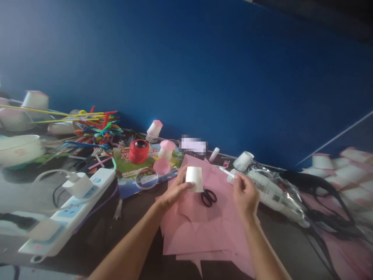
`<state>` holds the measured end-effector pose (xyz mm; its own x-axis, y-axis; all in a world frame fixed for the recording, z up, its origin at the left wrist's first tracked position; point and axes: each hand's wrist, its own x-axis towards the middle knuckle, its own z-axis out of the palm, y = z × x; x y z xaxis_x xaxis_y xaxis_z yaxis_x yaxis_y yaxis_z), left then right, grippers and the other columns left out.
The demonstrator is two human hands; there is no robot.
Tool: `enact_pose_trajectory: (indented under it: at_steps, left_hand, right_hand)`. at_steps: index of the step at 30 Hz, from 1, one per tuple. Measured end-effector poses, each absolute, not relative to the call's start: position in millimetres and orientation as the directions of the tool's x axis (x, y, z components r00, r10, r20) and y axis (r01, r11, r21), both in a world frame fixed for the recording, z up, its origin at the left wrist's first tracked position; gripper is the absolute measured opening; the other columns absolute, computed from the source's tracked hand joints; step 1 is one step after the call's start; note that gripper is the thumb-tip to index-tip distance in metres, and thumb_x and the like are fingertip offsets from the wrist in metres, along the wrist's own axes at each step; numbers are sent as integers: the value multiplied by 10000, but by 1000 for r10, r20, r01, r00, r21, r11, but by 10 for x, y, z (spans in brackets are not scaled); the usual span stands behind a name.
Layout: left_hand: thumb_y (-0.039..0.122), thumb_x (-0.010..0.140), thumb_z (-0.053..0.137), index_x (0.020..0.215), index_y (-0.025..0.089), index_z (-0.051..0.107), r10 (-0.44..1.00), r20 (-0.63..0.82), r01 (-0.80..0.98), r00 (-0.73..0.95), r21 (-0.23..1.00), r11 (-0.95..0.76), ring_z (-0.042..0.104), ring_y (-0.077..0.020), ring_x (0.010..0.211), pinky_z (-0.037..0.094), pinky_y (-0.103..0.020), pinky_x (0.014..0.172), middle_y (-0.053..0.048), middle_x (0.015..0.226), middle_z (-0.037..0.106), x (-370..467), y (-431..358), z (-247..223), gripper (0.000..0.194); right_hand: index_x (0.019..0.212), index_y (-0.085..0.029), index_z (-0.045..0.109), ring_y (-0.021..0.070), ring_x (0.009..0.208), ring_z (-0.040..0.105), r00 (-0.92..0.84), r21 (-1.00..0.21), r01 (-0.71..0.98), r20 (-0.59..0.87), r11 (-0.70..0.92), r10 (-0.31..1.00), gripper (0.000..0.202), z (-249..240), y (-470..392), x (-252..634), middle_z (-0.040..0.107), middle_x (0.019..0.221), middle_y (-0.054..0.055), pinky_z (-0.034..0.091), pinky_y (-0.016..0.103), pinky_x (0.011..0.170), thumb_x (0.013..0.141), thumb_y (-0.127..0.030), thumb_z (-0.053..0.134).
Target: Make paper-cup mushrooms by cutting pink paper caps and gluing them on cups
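My left hand point(174, 193) holds a small white paper cup point(194, 179) upside down above a stack of pink paper sheets point(201, 229). My right hand point(245, 195) grips a thin white stick-like item, perhaps a glue stick point(230, 174), just right of the cup. Black scissors point(208, 196) lie on the pink paper between my hands.
A white power strip point(70, 210) with plugs lies at the left. Coloured pipe cleaners point(93, 128), a red spool of cord point(139, 151), pink-topped cups point(154, 129) and a bowl point(17, 149) sit behind. A plastic sleeve of white cups point(274, 194) lies at the right, and a blue wall stands behind.
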<state>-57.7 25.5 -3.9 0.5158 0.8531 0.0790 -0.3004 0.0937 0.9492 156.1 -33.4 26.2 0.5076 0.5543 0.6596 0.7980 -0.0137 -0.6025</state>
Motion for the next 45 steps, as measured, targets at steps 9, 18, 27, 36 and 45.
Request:
enact_pose_trajectory:
  at_steps: [9,18,27,36,45]
  left_hand:
    - [228,702,591,1290,209,358,886,71,-167,459,986,8,391,-260,1221,344,-350,973,-93,1347,398,-573,221,-133,632]
    - [387,832,503,1302,222,406,904,261,-284,340,944,-166,405,-220,1218,296,-346,1016,-97,1264,502,-591,245,-3,507]
    - [332,815,528,1009,191,645,923,258,53,287,957,-284,555,-158,795,413,-255,758,-36,820,625,-559,227,60,268]
    - [287,800,572,987,219,642,844,395,251,362,831,-497,550,-172,878,406,-295,806,-34,923,640,-566,234,94,211]
    - [284,884,434,859,181,602,664,549,460,508,479,-748,490,-171,789,346,-344,821,-31,790,601,-598,280,110,199]
  right_hand:
    - [751,-175,554,35,344,267,650,-887,-301,77,349,756,191,232,-35,1496,349,416,-122,293,191,402,716,-355,610]
    - [761,-174,620,27,352,283,480,-830,-483,16,280,877,161,66,-50,1448,389,409,-107,289,183,409,713,-323,659]
    - [875,-210,636,40,408,349,310,-826,-500,112,262,944,220,82,-131,1289,452,533,-76,325,194,435,757,-394,610]
    - [970,-209,642,59,428,376,106,-887,-447,79,119,991,264,34,-181,1079,503,551,-52,280,189,370,748,-353,643]
    - [889,-178,682,62,389,414,161,-955,-278,64,108,985,304,-42,-153,1060,556,549,-29,298,206,350,695,-411,676]
